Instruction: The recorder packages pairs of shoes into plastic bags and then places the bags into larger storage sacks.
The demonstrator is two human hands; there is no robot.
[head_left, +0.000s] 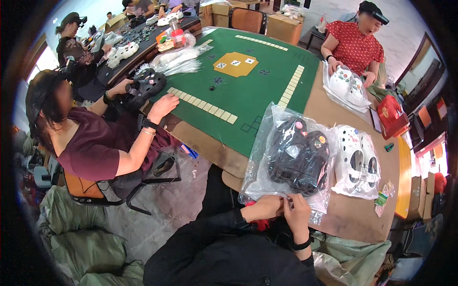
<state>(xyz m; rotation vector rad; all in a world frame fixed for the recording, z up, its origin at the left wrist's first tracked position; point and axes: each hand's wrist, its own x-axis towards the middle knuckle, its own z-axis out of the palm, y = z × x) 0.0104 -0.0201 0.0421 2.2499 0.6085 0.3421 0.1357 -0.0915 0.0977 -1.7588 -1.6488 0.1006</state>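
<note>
A transparent plastic bag (258, 164) lies at the near edge of the table with a pair of black clogs (298, 159) inside, decorated with colourful charms. My left hand (268, 208) is closed on the bag's near edge. Beside it, my right hand (296, 213) pinches the same edge, fingertips close to the left hand's. The exact fold between the fingers is partly hidden. Just right of this bag, a pair of white clogs (357, 155) sits in its own transparent bag.
A green mat (191, 126) with cream tiles covers much of the table. At left, a seated person (95, 138) holds a black clog (148, 83). Across at right, another person (355, 45) handles bagged white clogs (344, 82). A red bag (393, 117) lies at the right edge.
</note>
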